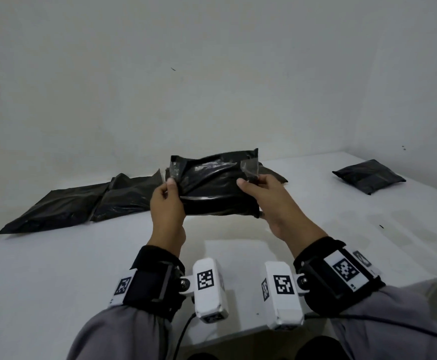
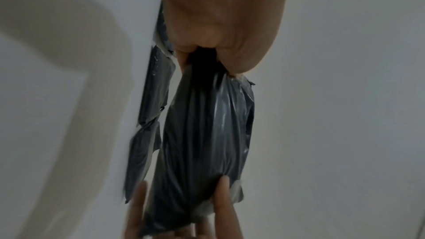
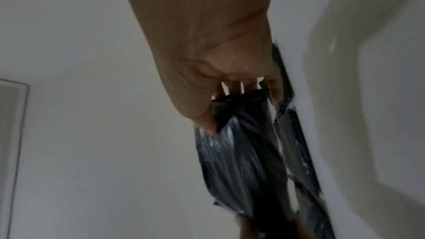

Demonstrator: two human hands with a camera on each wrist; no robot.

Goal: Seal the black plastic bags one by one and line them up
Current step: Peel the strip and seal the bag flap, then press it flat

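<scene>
While held above table [image 1: 56, 268], bag [image 1: 212, 188] spans pinching hands (left hand [image 1: 166, 209], right hand [image 1: 274, 203]).

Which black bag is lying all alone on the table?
The small bag at the far right. The others lie bunched along the wall on the left, and one is up in both hands.

Black plastic bags in head view: five countable.
- one held bag [image 1: 213, 188], lifted above table [image 1: 82, 261], between two hands: left hand [image 1: 166, 211], right hand [image 1: 277, 203].
- two flat bags at far left: [image 1: 53, 209], [image 1: 129, 196].
- one partly hidden bag [image 1: 274, 174] behind held one.
- one lone bag [image 1: 368, 175] at far right.
Wrist cameras: two.
</scene>
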